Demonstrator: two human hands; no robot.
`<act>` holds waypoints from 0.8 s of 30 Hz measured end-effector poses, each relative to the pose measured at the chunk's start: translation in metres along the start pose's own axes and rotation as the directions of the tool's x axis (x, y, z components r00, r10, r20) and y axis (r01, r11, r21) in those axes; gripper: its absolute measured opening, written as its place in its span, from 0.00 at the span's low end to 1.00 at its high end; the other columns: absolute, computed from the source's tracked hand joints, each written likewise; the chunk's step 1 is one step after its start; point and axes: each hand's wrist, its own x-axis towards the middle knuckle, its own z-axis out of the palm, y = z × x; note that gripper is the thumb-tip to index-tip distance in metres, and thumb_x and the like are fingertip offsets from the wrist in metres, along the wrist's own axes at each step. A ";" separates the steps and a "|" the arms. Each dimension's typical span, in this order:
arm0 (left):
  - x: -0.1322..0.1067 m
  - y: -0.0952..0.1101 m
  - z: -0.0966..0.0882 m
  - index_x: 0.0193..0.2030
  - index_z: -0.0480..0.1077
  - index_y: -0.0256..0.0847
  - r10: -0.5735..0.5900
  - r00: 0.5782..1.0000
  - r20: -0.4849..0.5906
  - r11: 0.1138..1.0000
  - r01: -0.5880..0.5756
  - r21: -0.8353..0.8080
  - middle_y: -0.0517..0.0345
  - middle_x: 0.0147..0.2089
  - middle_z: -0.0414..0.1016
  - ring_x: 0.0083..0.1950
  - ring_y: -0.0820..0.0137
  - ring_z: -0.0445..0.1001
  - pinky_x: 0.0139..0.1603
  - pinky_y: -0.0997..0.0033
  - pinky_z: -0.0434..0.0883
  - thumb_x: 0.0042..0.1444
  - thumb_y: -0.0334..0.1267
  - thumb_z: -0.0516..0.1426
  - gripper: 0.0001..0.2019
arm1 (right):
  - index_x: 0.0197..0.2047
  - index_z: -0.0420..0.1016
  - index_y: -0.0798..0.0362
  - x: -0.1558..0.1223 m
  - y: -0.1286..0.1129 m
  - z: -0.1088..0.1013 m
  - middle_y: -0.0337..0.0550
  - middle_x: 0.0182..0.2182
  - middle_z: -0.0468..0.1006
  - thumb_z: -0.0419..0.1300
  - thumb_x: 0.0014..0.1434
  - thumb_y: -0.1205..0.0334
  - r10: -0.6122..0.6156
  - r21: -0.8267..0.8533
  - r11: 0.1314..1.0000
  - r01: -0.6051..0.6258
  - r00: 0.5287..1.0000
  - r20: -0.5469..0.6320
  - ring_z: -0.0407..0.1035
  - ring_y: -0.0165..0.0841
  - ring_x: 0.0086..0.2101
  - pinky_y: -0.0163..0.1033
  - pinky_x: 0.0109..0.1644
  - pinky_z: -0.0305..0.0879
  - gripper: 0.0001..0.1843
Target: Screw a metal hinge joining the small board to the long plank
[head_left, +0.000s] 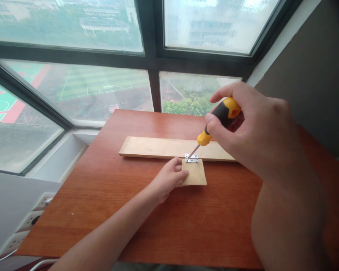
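Observation:
A yellow and black screwdriver (222, 115) slants down to the left in my right hand (251, 124), whose fingers wrap its handle. Its tip meets the near leaf of a small silver hinge (192, 158); the screw head under it is too small to make out. One hinge leaf lies on a long pale wooden board (155, 146), the other on a small square wooden piece (196, 174). My left hand (172, 177) grips the small piece by its left edge, thumb on top. The long board's right end is hidden behind my right hand.
Both boards are on a reddish-brown wooden table (115, 210). Beyond its far edge stand large windows with a dark frame (152, 56). Power sockets (31, 220) and white cables sit at the lower left, and a grey wall (313, 82) rises at the right.

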 end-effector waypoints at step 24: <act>0.002 -0.003 -0.001 0.44 0.64 0.38 0.031 0.999 0.027 0.999 -0.030 -0.037 0.53 0.40 0.77 0.37 0.73 0.75 0.36 0.76 0.69 0.53 0.30 0.60 0.12 | 0.27 0.71 0.52 -0.005 0.022 0.073 0.40 0.24 0.76 0.50 0.65 0.51 -0.165 -0.005 0.978 0.206 0.796 0.583 0.69 0.33 0.27 0.38 0.28 0.53 0.19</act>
